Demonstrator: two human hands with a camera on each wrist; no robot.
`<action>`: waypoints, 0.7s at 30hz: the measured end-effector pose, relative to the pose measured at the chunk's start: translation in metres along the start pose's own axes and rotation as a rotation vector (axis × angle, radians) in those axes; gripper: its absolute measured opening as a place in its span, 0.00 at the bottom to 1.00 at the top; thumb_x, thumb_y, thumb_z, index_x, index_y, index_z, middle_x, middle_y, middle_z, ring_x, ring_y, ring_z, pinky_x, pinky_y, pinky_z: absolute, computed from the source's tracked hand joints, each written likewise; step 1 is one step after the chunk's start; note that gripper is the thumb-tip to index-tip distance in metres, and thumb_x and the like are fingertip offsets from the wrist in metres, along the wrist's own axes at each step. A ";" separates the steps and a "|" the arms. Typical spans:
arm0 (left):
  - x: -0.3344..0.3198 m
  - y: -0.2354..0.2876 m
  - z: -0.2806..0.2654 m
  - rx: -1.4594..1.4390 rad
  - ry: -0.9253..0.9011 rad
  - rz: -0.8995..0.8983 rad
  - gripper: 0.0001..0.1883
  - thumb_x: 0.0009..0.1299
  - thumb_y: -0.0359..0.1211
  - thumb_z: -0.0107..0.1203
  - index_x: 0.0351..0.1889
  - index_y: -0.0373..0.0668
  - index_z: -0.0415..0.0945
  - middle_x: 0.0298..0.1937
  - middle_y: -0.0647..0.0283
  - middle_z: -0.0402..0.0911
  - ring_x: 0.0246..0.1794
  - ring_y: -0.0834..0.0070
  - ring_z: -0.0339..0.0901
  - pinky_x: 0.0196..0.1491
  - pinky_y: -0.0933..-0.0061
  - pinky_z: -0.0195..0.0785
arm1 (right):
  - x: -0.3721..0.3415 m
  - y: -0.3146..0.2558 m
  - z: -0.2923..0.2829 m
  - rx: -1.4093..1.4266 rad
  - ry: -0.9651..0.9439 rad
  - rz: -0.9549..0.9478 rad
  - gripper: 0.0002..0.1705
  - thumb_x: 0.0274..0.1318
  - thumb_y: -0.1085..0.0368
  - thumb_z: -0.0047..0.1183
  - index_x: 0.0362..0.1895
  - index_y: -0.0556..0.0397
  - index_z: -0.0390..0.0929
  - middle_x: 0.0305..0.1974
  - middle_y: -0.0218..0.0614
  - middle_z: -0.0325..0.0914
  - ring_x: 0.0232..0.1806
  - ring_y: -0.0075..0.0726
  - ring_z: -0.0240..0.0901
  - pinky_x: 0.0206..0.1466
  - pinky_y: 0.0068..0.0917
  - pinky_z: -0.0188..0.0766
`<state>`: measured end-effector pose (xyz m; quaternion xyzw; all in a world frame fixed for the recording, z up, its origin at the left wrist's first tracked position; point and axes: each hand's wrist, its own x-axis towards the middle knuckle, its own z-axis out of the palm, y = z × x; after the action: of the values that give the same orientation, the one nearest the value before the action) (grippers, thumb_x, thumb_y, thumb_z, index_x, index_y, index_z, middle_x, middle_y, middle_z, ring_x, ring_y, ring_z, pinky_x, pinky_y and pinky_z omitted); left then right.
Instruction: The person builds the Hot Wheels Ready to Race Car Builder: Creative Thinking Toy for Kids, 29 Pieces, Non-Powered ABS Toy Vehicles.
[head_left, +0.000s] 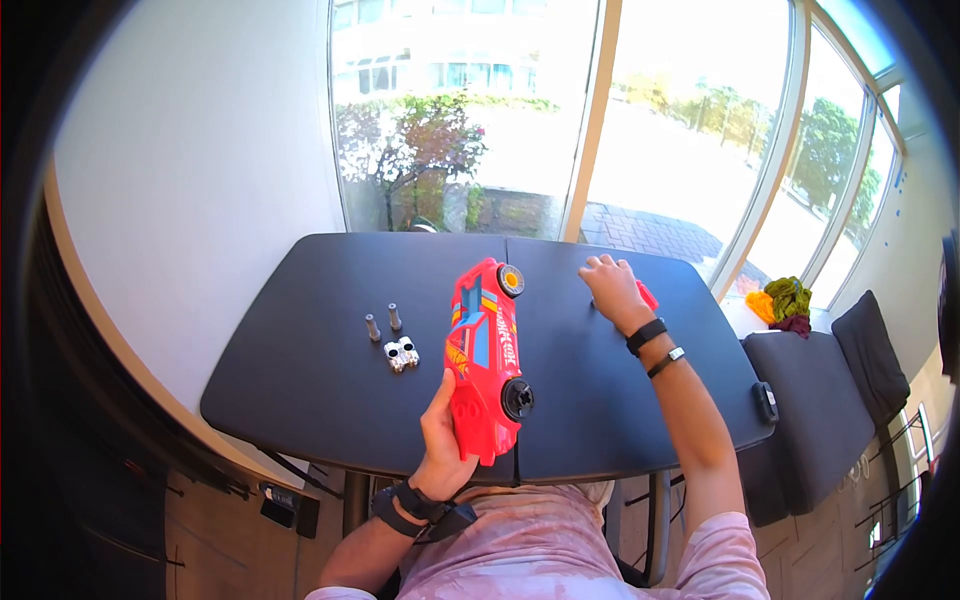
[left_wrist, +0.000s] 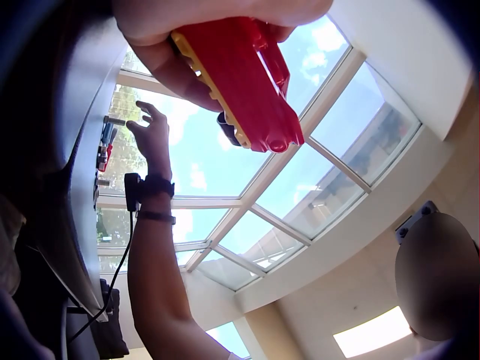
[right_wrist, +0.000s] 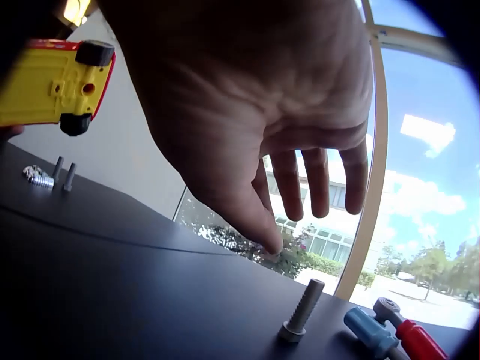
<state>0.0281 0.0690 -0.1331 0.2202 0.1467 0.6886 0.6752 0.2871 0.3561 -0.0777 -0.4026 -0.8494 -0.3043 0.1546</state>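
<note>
The car (head_left: 485,365) is up off the worktop (head_left: 290,310), over the middle of its near edge, with the left hand (head_left: 443,447) wrapped round its lower end. The right hand (head_left: 615,290) is over the right half, toward the far edge, fingers and thumb apart and holding nothing. Just beneath it a bolt (right_wrist: 302,311) stands on its head; beside that lie a blue-handled tool (right_wrist: 367,332) and a red-handled tool (right_wrist: 420,340). Well apart, toward the left edge, two more bolts (head_left: 394,317) stand near the silver engine (head_left: 402,353).

The step in hand looks like a reach for a part or tool while the car is held ready; which one is unclear. If the bolt, the next move calls for lowering the right hand and pinching its shank without tipping it.
</note>
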 end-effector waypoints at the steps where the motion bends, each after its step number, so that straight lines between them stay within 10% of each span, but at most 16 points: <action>1: 0.000 0.000 0.000 0.001 0.007 -0.001 0.34 0.91 0.57 0.49 0.82 0.43 0.68 0.71 0.59 0.84 0.68 0.69 0.84 0.68 0.60 0.80 | -0.004 0.002 0.007 -0.109 -0.052 -0.027 0.06 0.64 0.71 0.64 0.40 0.46 0.91 0.47 0.35 0.89 0.60 0.45 0.85 0.66 0.50 0.82; 7: 0.001 0.000 -0.003 0.011 -0.013 -0.005 0.34 0.90 0.58 0.50 0.81 0.42 0.68 0.70 0.58 0.84 0.67 0.69 0.85 0.67 0.60 0.81 | -0.010 0.009 0.022 -0.242 -0.243 -0.071 0.09 0.68 0.71 0.61 0.49 0.45 0.87 0.40 0.34 0.89 0.52 0.47 0.87 0.64 0.54 0.78; 16: 0.001 0.000 -0.004 0.031 -0.005 0.005 0.36 0.91 0.59 0.47 0.81 0.39 0.67 0.71 0.55 0.84 0.67 0.66 0.86 0.67 0.56 0.83 | 0.015 -0.041 -0.084 0.899 0.010 0.209 0.15 0.75 0.66 0.60 0.61 0.54 0.80 0.39 0.47 0.90 0.40 0.52 0.91 0.48 0.46 0.85; 21: 0.000 0.001 0.000 0.025 -0.016 0.004 0.34 0.91 0.58 0.48 0.81 0.41 0.68 0.71 0.57 0.84 0.67 0.68 0.86 0.68 0.58 0.81 | 0.021 -0.075 -0.128 1.302 0.223 0.226 0.15 0.70 0.69 0.68 0.56 0.57 0.79 0.41 0.38 0.89 0.46 0.35 0.92 0.45 0.36 0.86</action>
<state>0.0276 0.0694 -0.1328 0.2344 0.1493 0.6861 0.6724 0.2175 0.2492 0.0019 -0.2797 -0.7912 0.2485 0.4837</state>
